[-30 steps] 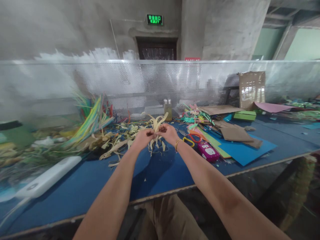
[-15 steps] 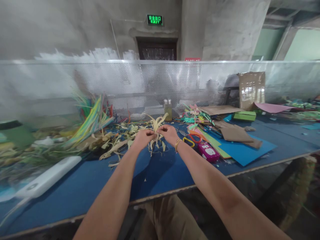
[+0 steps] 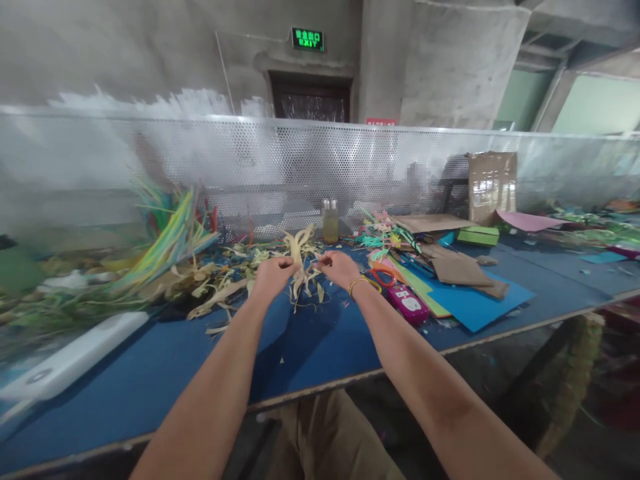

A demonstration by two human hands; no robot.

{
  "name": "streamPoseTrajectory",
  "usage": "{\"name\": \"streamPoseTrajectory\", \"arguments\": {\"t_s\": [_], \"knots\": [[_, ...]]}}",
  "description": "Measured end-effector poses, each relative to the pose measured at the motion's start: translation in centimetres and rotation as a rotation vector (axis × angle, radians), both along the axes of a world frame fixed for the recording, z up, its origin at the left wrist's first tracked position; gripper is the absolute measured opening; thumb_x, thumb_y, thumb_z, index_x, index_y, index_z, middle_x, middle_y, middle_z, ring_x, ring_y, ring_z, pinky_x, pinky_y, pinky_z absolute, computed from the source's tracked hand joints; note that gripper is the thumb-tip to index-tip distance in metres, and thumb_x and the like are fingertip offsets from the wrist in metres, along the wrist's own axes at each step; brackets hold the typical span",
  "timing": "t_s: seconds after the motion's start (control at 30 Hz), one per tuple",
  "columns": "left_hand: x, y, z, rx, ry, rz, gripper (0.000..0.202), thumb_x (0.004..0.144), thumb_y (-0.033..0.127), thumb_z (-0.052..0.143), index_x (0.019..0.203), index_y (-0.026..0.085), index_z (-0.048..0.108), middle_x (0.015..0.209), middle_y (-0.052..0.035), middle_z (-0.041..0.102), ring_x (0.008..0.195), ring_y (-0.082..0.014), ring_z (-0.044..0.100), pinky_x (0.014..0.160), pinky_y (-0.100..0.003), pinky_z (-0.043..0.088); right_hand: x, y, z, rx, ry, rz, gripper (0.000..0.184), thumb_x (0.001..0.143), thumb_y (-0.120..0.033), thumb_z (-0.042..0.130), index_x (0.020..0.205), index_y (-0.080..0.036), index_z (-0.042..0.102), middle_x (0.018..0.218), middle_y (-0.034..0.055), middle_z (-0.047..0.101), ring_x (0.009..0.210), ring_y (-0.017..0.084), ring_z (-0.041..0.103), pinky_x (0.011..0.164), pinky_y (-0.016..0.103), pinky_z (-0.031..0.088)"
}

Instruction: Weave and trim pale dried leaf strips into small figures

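Surface & room. The worktop (image 3: 320,360) is blue w/ a pale, rough near edge and crosses the full view. A perf. metal screen (image 3: 330,153) stands along its far side. Behind, L to R: grey conc. wall (image 3: 150,53), whitish low down; lit green EXIT sign (image 3: 307,39) above a dark door (image 3: 313,103); red sign (image 3: 381,123). Below the worktop, R: 1 post (image 3: 570,380).

Count, L to R. 1 green tub (image 3: 17,273), cut by the frame; 1 white bar (image 3: 75,360) w/ cable; 1 bundle (image 3: 167,243) of multicol. strands, too many to count; dry scraps (image 3: 223,293), no. unclear.

Hands, 2. L hand (image 3: 273,277): fingers pinching the stem of the pale bunch (image 3: 299,245). Qty 1, it's held upright over the worktop, btwn the hands, nearer the L; loose strands trail below. R hand (image 3: 337,267), w/ 1 bracelet (image 3: 356,287) at the wrist: fingers bent close together just beside the bunch; can't tell if they grip a strand.

Behind the bunch, slightly R: 1 bottle (image 3: 330,223). Farther R: 1 orange handle (image 3: 384,273); paper flowers (image 3: 383,239), several; 1 magenta box (image 3: 409,303); 1 green box (image 3: 477,235); 1 upright cardboard (image 3: 493,187); 1 blue sheet (image 3: 480,313); 1 pink sheet (image 3: 530,220).
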State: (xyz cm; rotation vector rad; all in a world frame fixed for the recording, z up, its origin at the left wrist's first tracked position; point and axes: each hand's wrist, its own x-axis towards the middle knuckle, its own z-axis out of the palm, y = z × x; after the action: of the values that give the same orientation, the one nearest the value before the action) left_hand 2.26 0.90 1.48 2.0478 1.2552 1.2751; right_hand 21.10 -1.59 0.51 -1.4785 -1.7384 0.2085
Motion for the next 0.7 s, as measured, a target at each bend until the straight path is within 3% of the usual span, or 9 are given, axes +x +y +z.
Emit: {"name": "streamPoseTrajectory", "arguments": {"t_s": [0.1,0.17,0.27,0.43,0.57,0.63,0.7], "knots": [[-0.1,0.4,-0.3,-0.068,-0.194,0.072,0.020,0.059,0.037,0.066,0.059,0.017,0.066,0.049,0.0008,0.055,0.047,-0.0116,0.044,0.048,-0.025,0.030,2.5,-1.4,1.0,-0.101,-0.374,-0.314,0.026,0.072,-0.033,0.065,0.086,-0.012,0.070,0.098,0.0215,0.064,0.096,0.031,0.059,0.084,0.040,0.041],[-0.1,0.6,-0.4,-0.129,-0.353,0.072,0.023,0.059,0.038,0.066,0.063,0.016,0.066,0.048,0.0013,0.053,0.044,-0.0100,0.042,0.047,-0.025,0.030,3.9,-2.4,1.2,-0.229,-0.549,-0.447,0.023,0.075,-0.023,0.060,0.089,-0.008,0.069,0.098,0.0254,0.063,0.100,0.033,0.058,0.085,0.043,0.040],[0.1,0.6,-0.2,-0.192,-0.584,0.067,0.025,0.058,0.038,0.068,0.066,0.014,0.065,0.050,0.0016,0.053,0.044,-0.0084,0.042,0.046,-0.023,0.032,5.0,-3.7,0.6,-0.385,-0.642,-0.553,0.025,0.076,-0.018,0.057,0.095,-0.007,0.068,0.101,0.0269,0.063,0.106,0.033,0.056,0.087,0.045,0.040],[0.0,0.4,0.3,-0.264,-0.846,0.069,0.026,0.051,0.034,0.074,0.063,0.013,0.062,0.050,0.0021,0.053,0.043,-0.0061,0.042,0.045,-0.021,0.032,5.2,-4.4,-0.7,-0.343,-0.670,-0.571,0.033,0.079,-0.020,0.054,0.108,-0.007,0.061,0.109,0.0292,0.059,0.109,0.033,0.055,0.086,0.043,0.042],[-0.3,0.7,0.2,-0.256,-0.916,0.088,0.029,0.050,0.035,0.074,0.062,0.013,0.060,0.049,0.0029,0.051,0.042,-0.0052,0.040,0.043,-0.021,0.030,6.0,-4.2,0.0,-0.399,-0.515,-0.483,0.042,0.068,-0.018,0.065,0.108,-0.007,0.059,0.097,0.0223,0.064,0.095,0.030,0.062,0.077,0.036,0.047],[-0.4,1.0,0.1,-0.226,-0.936,0.120,0.030,0.052,0.036,0.073,0.065,0.013,0.061,0.051,0.0020,0.052,0.043,-0.0054,0.040,0.043,-0.021,0.031,5.9,-4.2,0.7,-0.407,-0.239,-0.369,0.048,0.065,-0.022,0.068,0.110,-0.011,0.058,0.081,0.0135,0.067,0.077,0.024,0.065,0.065,0.031,0.048],[-0.5,1.4,-0.1,-0.172,-0.912,0.163,0.030,0.056,0.039,0.070,0.069,0.012,0.062,0.054,0.0003,0.055,0.045,-0.0066,0.043,0.044,-0.021,0.033,4.7,-4.3,1.2,-0.352,0.194,-0.186,0.053,0.067,-0.030,0.067,0.116,-0.015,0.054,0.064,0.0031,0.063,0.054,0.017,0.059,0.051,0.027,0.046]]}}
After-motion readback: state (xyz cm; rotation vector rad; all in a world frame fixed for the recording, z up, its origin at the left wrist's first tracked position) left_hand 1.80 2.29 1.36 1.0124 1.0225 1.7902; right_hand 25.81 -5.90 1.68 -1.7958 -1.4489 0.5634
